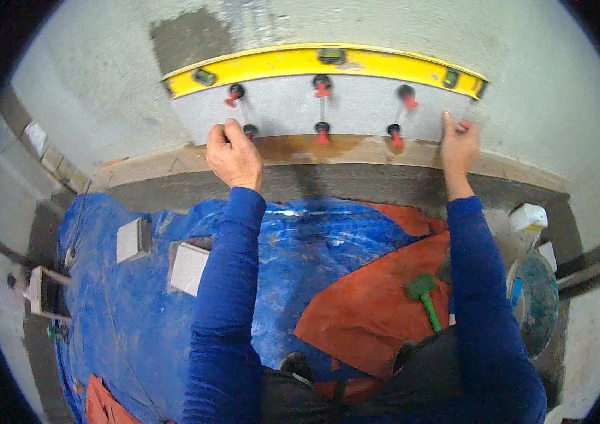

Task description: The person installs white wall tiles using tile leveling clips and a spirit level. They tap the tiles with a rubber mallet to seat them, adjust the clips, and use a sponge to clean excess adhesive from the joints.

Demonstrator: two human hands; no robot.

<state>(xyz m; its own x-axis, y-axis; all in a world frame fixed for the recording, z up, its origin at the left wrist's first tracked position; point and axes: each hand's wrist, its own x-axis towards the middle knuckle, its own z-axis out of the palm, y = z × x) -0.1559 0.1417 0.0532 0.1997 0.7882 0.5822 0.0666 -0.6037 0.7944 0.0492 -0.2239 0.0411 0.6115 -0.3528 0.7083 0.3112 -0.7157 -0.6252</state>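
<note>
Curling my left hand [235,157] at eleven o'clock, right hand [461,147] at one, thumb raised, I can't tell whether either grips the flat grey slab [363,113] at twelve, bearing round-based suction cups [322,84] beneath a glossy yellow level [271,65].

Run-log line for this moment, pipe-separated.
grey slab: yellow level along top, suction cups on face | left hand: curled, near lower edge | right hand: at right end

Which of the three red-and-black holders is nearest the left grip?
The leftmost holder: its lower cup is beside the left grip; the middle holder and right holder are farther away.
</note>
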